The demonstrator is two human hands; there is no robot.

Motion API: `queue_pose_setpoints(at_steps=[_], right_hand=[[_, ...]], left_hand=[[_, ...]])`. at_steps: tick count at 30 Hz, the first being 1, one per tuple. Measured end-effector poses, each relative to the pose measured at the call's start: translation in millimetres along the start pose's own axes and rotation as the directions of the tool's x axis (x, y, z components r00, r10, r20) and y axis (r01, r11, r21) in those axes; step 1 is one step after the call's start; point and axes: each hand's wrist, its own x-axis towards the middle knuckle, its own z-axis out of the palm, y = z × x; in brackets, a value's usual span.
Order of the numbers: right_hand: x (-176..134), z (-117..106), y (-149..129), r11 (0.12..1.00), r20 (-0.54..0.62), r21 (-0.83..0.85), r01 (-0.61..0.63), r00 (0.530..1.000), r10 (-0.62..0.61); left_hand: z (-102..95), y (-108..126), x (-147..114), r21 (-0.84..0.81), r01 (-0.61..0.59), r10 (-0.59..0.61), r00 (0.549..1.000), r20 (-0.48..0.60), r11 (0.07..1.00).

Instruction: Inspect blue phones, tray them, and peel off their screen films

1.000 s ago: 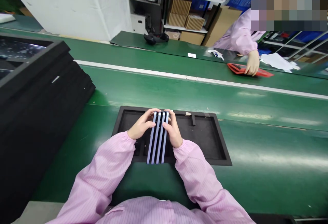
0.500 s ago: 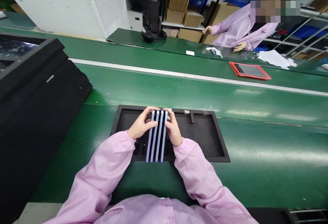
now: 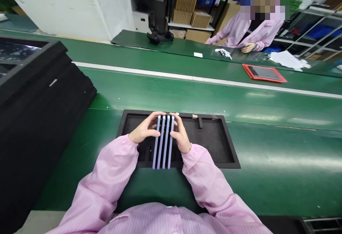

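blue slabs (image 3: 160, 148), likely stiff yet slippery, reach the near edge of the tray (image 3: 207, 141), left hand (image 3: 144, 130) and right hand (image 3: 181, 136) sensibly gripping their outer sides.

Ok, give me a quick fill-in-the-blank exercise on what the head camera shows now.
1. The left hand and right hand hold a row of ____ blue-edged slabs.
2. The shallow tray beneath them is coloured ____.
3. The tall dark stack stands at the picture's ____ edge.
4. The flat holder under the grey panel is coloured ____.

Missing words: four; black; left; red.
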Motion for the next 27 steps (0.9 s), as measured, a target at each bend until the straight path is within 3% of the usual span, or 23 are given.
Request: queue_pose_setpoints(at_steps=[8,14,18,20,23,25,27], right_hand=[[-3,4,-5,0.990,-0.022,-0.140,0.020,0.999,-0.024],[-4,9,-12,0.990,-0.010,-0.126,0.061,0.998,-0.063],[-9,12,-20,0.980,0.095,-0.155,0.120,0.990,-0.106],[-12,13,-22,0.950,0.140,-0.210,0.229,0.969,-0.203],[-15,10,-15,0.859,0.170,-0.285,0.426,0.904,-0.392],[-17,8,-6,0.810,0.186,-0.324,0.489,0.872,-0.452],[-18,7,1,0.799,0.209,-0.352,0.487,0.873,-0.441]], left_hand=[[8.2,2,1,0.045,-0.047,0.047,0.999,-0.001,0.998],[24.8,12,-2,0.166,-0.023,0.052,0.983,-0.177,0.986],[35.2,21,-11,0.243,-0.072,0.128,0.966,-0.224,0.967],[37.0,22,-16,0.319,-0.235,0.300,0.938,-0.172,0.918],[35.7,15,-23,0.415,-0.542,0.574,0.817,0.056,0.731],[34.4,8,-27,0.445,-0.626,0.636,0.757,0.150,0.640],[34.4,2,-31,0.453,-0.617,0.629,0.764,0.147,0.643]])
